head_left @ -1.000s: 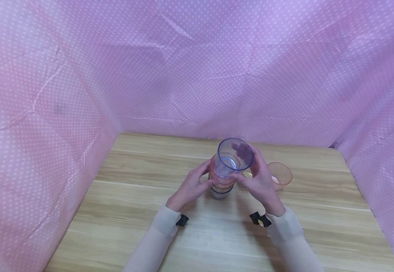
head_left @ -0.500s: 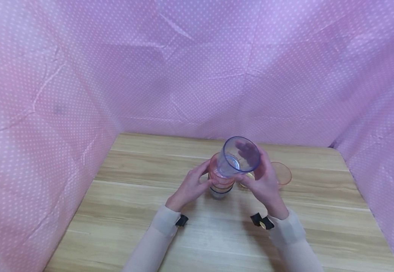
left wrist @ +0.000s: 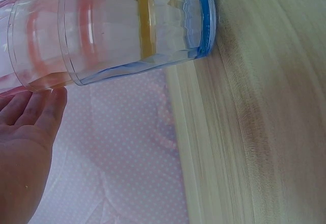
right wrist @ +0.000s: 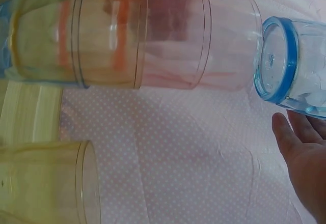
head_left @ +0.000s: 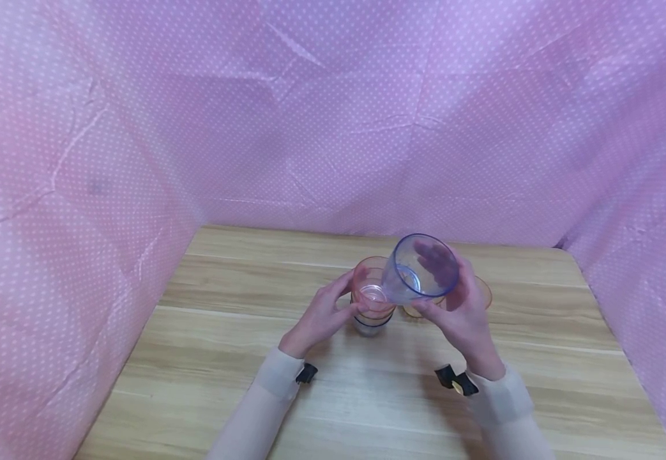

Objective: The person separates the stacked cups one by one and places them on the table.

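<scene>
A stack of nested clear tumblers [right wrist: 109,40] stands on the table, a blue one at the bottom, a yellow one above it and pink ones on top. My left hand [head_left: 322,318] grips its upper part, thumb on the near side. In the left wrist view, fingers lie along the far side of the stack [left wrist: 117,30]. My right hand [head_left: 460,319] holds a blue-tinted tumbler [head_left: 406,281] tilted just right of the stack's top. In the right wrist view, this tumbler's blue base [right wrist: 277,61] is right at the top pink rim.
A yellow tumbler [right wrist: 41,183] stands right of the stack, partly covered by the held one in the head view. Behind my right hand shows the rim of an orange-pink tumbler [head_left: 485,294]. Pink dotted cloth [head_left: 321,128] surrounds the wooden table [head_left: 218,275].
My right hand has moved the blue tumbler up out of the stack's top and to the right, tilting it further. My left hand has stayed on the stack.
</scene>
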The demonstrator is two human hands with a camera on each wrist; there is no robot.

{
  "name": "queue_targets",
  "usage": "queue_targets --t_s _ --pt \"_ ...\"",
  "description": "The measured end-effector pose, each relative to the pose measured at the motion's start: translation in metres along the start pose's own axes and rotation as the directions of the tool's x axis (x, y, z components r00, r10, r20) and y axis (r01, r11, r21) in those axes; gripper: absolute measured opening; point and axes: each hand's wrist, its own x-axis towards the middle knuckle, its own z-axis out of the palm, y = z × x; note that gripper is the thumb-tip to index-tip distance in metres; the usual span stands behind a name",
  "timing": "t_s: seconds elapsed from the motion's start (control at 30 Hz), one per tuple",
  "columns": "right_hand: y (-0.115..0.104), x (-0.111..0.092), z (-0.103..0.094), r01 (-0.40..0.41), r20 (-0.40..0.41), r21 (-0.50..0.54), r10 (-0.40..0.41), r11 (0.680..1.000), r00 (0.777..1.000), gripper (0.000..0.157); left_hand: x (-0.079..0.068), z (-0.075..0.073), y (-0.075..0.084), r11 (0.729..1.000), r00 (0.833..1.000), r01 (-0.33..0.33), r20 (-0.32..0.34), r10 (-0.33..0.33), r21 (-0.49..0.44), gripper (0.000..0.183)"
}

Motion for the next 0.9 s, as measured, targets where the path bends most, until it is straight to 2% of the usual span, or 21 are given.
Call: queue_targets --t_s 0.23,0.5,0.9 --pt "-0.005 -0.007 -0.012 0.005 -0.017 -0.016 -0.005 1.000 1.000 0.084 0.000 0.000 -0.001 1.000 1.000 -0.009 0.001 0.009 0.004 0.070" --pt "-0.009 -0.013 -0.028 0.010 -0.026 -0.002 -0.010 1.000 1.000 0.085 -0.001 0.000 0.000 1.000 1.000 0.016 0.000 -0.016 -0.003 0.070" --pt "-0.016 -0.024 -0.052 -0.002 -0.068 -0.039 0.000 0.999 0.998 0.083 -0.001 0.001 0.000 1.000 1.000 0.023 0.000 -0.023 -0.008 0.070"
